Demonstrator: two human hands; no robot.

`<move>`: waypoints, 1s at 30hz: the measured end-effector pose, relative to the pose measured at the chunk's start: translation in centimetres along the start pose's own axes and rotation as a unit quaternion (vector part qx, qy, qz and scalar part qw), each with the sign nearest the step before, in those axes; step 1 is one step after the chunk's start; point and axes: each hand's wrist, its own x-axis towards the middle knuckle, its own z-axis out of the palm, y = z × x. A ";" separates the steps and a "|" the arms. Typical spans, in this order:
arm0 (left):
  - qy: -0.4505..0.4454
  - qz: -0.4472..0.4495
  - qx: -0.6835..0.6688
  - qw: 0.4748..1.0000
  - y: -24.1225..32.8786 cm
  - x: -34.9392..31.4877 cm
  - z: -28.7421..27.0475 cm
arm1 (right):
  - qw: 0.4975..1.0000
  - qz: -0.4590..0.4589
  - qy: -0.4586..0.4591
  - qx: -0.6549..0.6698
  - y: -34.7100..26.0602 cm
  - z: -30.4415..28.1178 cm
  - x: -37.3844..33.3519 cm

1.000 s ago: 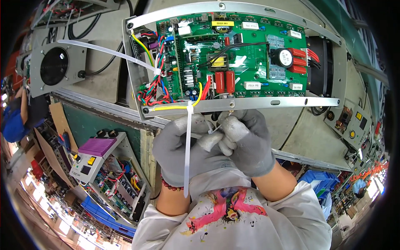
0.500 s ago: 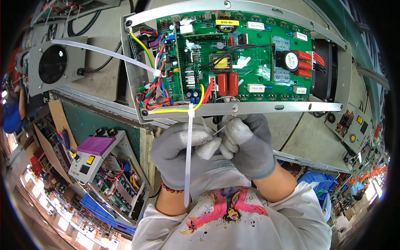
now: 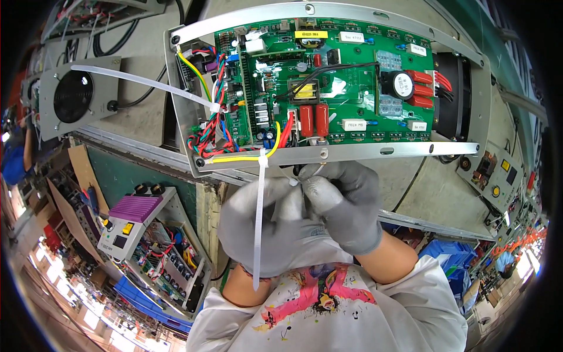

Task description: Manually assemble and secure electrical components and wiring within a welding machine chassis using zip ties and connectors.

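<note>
Head view: a small white tie (image 3: 294, 182) sits between the two gloved hands, just below the front rail of a metal frame (image 3: 363, 152). The visible part of the strip slants up and to the right, from the left fingertips toward that rail. Both hands are about equally near: the left hand (image 3: 258, 226) has thumb and forefinger pinched together on the tie's thick end, and the right hand (image 3: 346, 205) pinches the strip close beside it, its other fingers curled in. The gloves overlap and blur here, so I cannot tell whether the tie loops around anything.

A long white tie (image 3: 258, 229) is fastened at the yellow wire (image 3: 234, 159) on the rail and hangs across the left glove. Another pale strip (image 3: 141, 80) reaches left from the bundled wires (image 3: 216, 134).

Inside the frame lies a green circuit board (image 3: 352, 79), with a black fan (image 3: 453, 97) at its right end. The frame rests on a grey bench (image 3: 431, 190). Further out stand a purple-topped box (image 3: 135, 209) at lower left and a blue bin (image 3: 447, 258) at lower right.
</note>
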 end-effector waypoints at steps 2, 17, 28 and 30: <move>0.003 0.031 -0.048 0.998 0.1 -0.9 0.4 | 1.000 0.006 0.009 -0.008 -0.2 0.3 -0.6; -0.035 -0.171 -0.121 0.977 -3.4 -0.3 -1.0 | 0.993 0.098 -0.003 -0.059 -0.6 -0.1 -0.4; 0.012 0.229 0.121 0.966 -5.5 1.3 0.7 | 0.986 -0.001 -0.069 -0.149 -1.4 -0.6 1.3; 0.026 0.265 0.170 0.949 -6.1 1.9 0.5 | 0.987 0.046 -0.077 -0.137 -1.6 -0.7 1.4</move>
